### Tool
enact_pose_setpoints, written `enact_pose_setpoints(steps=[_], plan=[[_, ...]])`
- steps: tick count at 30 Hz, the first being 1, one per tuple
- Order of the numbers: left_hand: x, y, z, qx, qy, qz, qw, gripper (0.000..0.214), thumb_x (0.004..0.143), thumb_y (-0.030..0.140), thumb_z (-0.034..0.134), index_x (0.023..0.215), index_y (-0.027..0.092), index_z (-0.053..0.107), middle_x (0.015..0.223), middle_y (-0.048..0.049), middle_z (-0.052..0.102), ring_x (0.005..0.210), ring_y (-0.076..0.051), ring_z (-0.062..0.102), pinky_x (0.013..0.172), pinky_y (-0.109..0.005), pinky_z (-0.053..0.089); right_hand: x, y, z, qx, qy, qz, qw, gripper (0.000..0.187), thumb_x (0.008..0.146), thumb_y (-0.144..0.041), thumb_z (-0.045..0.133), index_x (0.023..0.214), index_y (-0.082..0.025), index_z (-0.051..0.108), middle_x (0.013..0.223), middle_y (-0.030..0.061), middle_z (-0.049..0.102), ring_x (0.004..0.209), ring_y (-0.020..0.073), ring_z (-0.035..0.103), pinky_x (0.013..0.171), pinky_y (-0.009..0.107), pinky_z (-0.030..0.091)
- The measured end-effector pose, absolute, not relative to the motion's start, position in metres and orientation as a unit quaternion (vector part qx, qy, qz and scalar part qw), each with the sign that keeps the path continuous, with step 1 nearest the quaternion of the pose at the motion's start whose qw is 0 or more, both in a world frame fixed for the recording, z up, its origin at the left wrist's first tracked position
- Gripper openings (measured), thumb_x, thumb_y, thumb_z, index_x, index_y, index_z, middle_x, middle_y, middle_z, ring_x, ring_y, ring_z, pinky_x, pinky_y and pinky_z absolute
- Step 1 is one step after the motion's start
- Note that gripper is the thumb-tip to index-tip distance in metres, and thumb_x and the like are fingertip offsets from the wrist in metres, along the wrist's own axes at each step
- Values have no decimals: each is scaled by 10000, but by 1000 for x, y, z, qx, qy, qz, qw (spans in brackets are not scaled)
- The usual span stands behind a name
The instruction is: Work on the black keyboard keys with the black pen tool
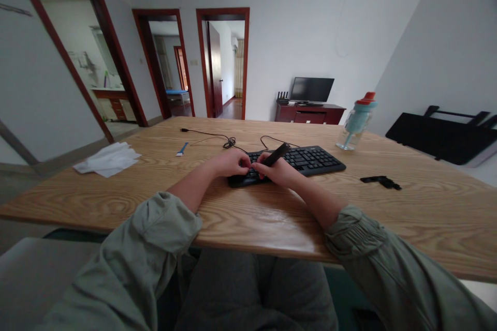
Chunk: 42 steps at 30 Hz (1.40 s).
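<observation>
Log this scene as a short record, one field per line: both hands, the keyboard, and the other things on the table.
Left hand: fingertips at the left part of the keyboard
Right hand: holds a black pen-like tool
Keyboard: black, on the wooden table
Behind keyboard: bundled cable
Table left: white cloth or tissue, small blue-and-white item
Table right: upright bottle with red lid, black item, identity unclear
</observation>
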<state>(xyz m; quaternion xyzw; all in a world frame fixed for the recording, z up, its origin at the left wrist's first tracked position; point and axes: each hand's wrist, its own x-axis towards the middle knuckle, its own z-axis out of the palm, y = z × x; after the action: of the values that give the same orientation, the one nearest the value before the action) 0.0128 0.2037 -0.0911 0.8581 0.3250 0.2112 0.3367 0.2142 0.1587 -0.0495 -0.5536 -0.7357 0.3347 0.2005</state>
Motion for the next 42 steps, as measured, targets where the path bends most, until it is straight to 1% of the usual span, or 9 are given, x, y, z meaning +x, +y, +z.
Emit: enact_pose_setpoints(steps=[5, 9, 13, 17, 22, 30, 34, 37, 42], plan=[[10, 205, -90, 861, 335, 210, 320, 171, 794, 259, 621, 872, 177, 749, 851, -17, 735, 776, -141, 626, 678, -230, 429, 210, 149, -47, -577, -729, 313, 196, 224, 858, -398, 648, 924, -199, 569, 636, -25, 603, 598, 144, 555, 580, 260, 412], [10, 204, -89, 866, 344, 210, 295, 174, 789, 234, 616, 874, 177, 756, 864, -25, 736, 785, -143, 628, 684, -235, 427, 207, 151, -47, -593, -711, 321, 200, 135, 850, -315, 629, 875, -194, 575, 609, -27, 578, 591, 146, 542, 591, 269, 419], [11, 203, -89, 864, 350, 210, 294, 167, 796, 225, 616, 863, 179, 761, 830, -23, 733, 747, -141, 619, 666, -239, 427, 206, 157, -46, -596, -702, 341, 189, 92, 847, -280, 609, 838, -195, 573, 588, -23, 576, 569, 148, 536, 584, 274, 423], [11, 202, -89, 862, 338, 204, 317, 160, 791, 248, 650, 867, 181, 773, 828, -25, 743, 745, -147, 632, 678, -244, 441, 208, 151, -44, -569, -757, 280, 159, 116, 852, -311, 618, 831, -197, 609, 666, -3, 610, 627, 152, 546, 619, 283, 414], [8, 200, -87, 865, 321, 182, 341, 174, 799, 252, 662, 901, 197, 791, 870, -23, 759, 766, -147, 655, 679, -237, 448, 212, 137, -48, -548, -795, 204, 159, 181, 883, -382, 598, 864, -206, 635, 817, 21, 654, 763, 169, 578, 700, 301, 413], [5, 204, -88, 859, 353, 185, 322, 180, 818, 254, 644, 927, 199, 776, 825, -12, 745, 735, -136, 636, 683, -234, 443, 214, 141, -39, -531, -814, 199, 129, 180, 891, -374, 600, 832, -207, 628, 786, 27, 650, 732, 170, 573, 661, 290, 406], [6, 203, -90, 862, 338, 188, 328, 170, 805, 246, 651, 908, 193, 776, 853, -18, 746, 762, -142, 640, 688, -238, 446, 214, 139, -40, -523, -824, 172, 131, 186, 898, -383, 606, 831, -210, 623, 777, 23, 646, 731, 167, 578, 669, 286, 405], [7, 203, -91, 865, 328, 192, 328, 179, 814, 253, 642, 909, 182, 776, 833, -22, 740, 734, -135, 627, 668, -237, 436, 215, 135, -46, -505, -839, 159, 124, 181, 916, -380, 591, 845, -214, 608, 750, 9, 634, 696, 153, 570, 662, 277, 399], [8, 204, -94, 863, 330, 187, 335, 189, 821, 253, 631, 920, 174, 772, 813, -13, 730, 699, -116, 603, 649, -222, 416, 221, 131, -49, -447, -877, 148, 96, 164, 948, -356, 548, 911, -211, 615, 845, 24, 666, 711, 146, 582, 694, 279, 416]])
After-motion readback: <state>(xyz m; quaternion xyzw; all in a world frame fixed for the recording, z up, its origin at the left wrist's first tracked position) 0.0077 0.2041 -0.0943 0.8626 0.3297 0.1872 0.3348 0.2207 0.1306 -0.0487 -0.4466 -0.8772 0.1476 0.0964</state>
